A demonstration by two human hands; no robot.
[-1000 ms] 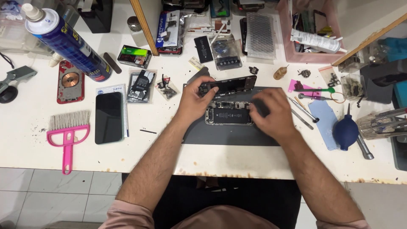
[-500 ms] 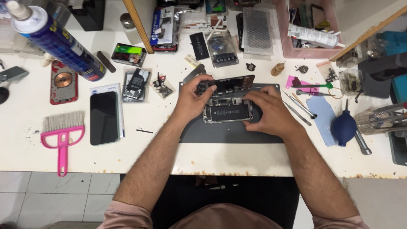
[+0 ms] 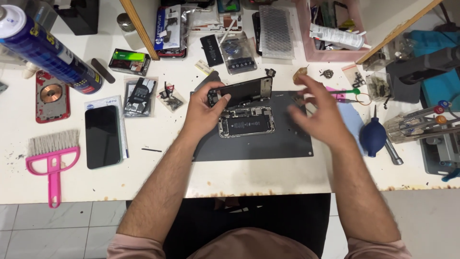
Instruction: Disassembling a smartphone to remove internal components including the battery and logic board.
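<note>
Opened black smartphone body (image 3: 246,121), its circuit boards and battery bared, lies flat near the middle of one dark grey rectangular work mat (image 3: 268,144) on the white bench (image 3: 143,177); its one lifted black screen panel (image 3: 247,89) stands tilted along the body's far edge. Two bare hands are in view. The left hand (image 3: 203,108) rests at the phone's left end, its fingers curled onto the left corner of the screen panel and closed on it, the heel of the hand just beside the body. The right hand (image 3: 318,108) hovers to the right of the phone, clear of it, fingers spread apart and holding nothing; it is motion-blurred, so the fingertips are hard to make out. One separate black phone (image 3: 102,136) lies face up to the left, near one pink hand brush (image 3: 51,158). One blue spray can (image 3: 45,45) is cut off at the top left corner, and one dark blue rubber air blower (image 3: 373,136) sits to the right of the mat. Small parts in clear bags beyond the mat are too small to tell apart.
</note>
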